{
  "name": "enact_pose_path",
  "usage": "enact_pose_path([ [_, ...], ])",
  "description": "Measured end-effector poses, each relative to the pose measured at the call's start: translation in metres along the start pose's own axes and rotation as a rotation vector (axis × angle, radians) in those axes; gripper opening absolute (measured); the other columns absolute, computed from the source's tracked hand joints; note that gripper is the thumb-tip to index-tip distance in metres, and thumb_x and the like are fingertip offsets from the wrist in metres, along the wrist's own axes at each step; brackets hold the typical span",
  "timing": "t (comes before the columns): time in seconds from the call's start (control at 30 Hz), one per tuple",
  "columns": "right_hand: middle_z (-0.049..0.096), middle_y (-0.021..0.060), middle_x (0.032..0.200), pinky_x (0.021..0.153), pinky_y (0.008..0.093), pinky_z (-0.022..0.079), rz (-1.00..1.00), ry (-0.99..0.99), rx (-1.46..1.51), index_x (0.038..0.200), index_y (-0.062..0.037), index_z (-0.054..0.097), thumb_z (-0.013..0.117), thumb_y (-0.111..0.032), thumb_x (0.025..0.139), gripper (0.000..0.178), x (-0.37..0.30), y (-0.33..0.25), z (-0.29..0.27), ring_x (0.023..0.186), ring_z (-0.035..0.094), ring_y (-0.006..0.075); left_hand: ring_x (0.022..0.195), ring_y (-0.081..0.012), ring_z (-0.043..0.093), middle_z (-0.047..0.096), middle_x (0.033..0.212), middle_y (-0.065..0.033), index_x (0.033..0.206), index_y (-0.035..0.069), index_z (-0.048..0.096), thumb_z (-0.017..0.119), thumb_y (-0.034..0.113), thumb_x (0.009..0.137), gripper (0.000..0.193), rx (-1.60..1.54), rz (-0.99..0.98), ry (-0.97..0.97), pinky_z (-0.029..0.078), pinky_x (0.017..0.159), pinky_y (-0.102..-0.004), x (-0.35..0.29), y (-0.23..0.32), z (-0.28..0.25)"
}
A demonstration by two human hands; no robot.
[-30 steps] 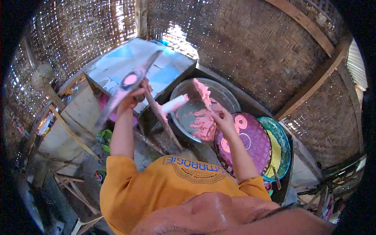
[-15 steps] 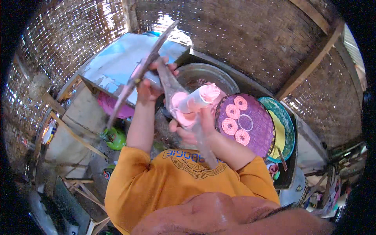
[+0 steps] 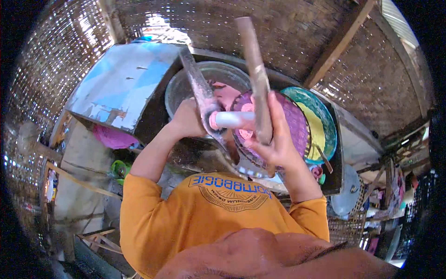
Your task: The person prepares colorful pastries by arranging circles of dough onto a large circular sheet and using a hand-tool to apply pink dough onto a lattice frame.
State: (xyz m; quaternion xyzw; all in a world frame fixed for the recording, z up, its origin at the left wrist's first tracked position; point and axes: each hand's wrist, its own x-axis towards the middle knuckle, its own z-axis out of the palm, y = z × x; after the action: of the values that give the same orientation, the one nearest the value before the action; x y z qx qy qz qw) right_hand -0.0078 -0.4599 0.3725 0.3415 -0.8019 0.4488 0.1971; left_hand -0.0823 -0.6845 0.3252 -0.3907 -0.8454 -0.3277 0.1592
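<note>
My left hand point(image 3: 187, 119) is closed round a dark wooden board point(image 3: 199, 83) smeared with pink dough. My right hand point(image 3: 281, 142) grips a pale wooden bar point(image 3: 256, 60), thumb on one side and fingers on the other. Between board and bar lies a white cylinder point(image 3: 234, 120), roughly level, with pink dough point(image 3: 213, 120) at its board end. Behind it is a purple round tray point(image 3: 297, 123) with pink dough rings, partly hidden by the bar and my right hand. A large metal basin point(image 3: 174, 95) holding pink dough point(image 3: 227, 93) stands beyond my left hand.
A teal basin point(image 3: 331, 135) with yellow contents stands right of the tray, a thin brown stick point(image 3: 325, 160) at its edge. At left is a blue-and-white tabletop point(image 3: 118, 83), with a green gas cylinder point(image 3: 120, 171) below. Woven walls point(image 3: 297, 37) enclose the back.
The wooden bar has moved from my left hand's side to my right hand. My left hand now holds the board. The dough-topped end of the tube no longer shows; the view has shifted.
</note>
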Motion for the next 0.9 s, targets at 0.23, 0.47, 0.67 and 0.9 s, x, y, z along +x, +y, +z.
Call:
enact_pose_path([
  [0.23, 0.032, 0.0235, 0.121, 0.079, 0.0443, 0.047, 0.000, -0.067, -0.313, 0.129, -0.0211, 0.035, 0.074, -0.016, 0.059, 0.081, -0.029, -0.005, -0.013, 0.104, 0.047, 0.0422, 0.119, -0.0300, 0.038, 0.042, 0.127, -0.0136, 0.126, 0.015, 0.038, 0.070, 0.050, 0.053, 0.087, -0.090, 0.177, 0.015, 0.028, 0.099, -0.0386, 0.032, 0.030, 0.036],
  [0.47, 0.030, 0.0239, 0.123, 0.084, 0.0441, 0.044, 0.204, 0.009, -0.350, 0.131, -0.0163, 0.030, 0.073, -0.020, 0.063, 0.081, -0.047, 0.024, -0.012, 0.107, 0.044, 0.0425, 0.117, -0.0271, 0.042, 0.044, 0.126, -0.0121, 0.122, 0.011, 0.045, 0.070, 0.044, 0.056, 0.077, -0.111, 0.283, 0.008, 0.029, 0.099, -0.0390, 0.058, 0.030, 0.070],
  [0.67, 0.029, 0.0157, 0.133, 0.095, 0.0358, 0.033, 0.655, 0.117, 0.687, 0.137, -0.0101, 0.017, 0.079, -0.034, 0.054, 0.106, -0.047, 0.064, -0.043, 0.115, 0.039, 0.0227, 0.098, -0.0249, 0.054, 0.057, 0.101, -0.0120, 0.107, 0.009, 0.056, 0.077, 0.028, 0.052, 0.062, -0.585, -0.039, -0.282, 0.038, 0.091, -0.0358, 0.085, -0.006, 0.114],
  [0.9, 0.043, 0.0110, 0.122, 0.089, 0.0351, 0.038, 0.808, -0.188, 1.377, 0.130, -0.0014, 0.027, 0.071, -0.042, 0.061, 0.091, -0.094, 0.095, -0.071, 0.103, 0.048, 0.0218, 0.123, -0.0344, 0.032, 0.021, 0.140, -0.0149, 0.139, 0.016, 0.013, 0.084, 0.027, 0.041, 0.121, -2.010, 0.096, -0.562, 0.031, 0.098, -0.0458, 0.189, -0.005, 0.112],
])
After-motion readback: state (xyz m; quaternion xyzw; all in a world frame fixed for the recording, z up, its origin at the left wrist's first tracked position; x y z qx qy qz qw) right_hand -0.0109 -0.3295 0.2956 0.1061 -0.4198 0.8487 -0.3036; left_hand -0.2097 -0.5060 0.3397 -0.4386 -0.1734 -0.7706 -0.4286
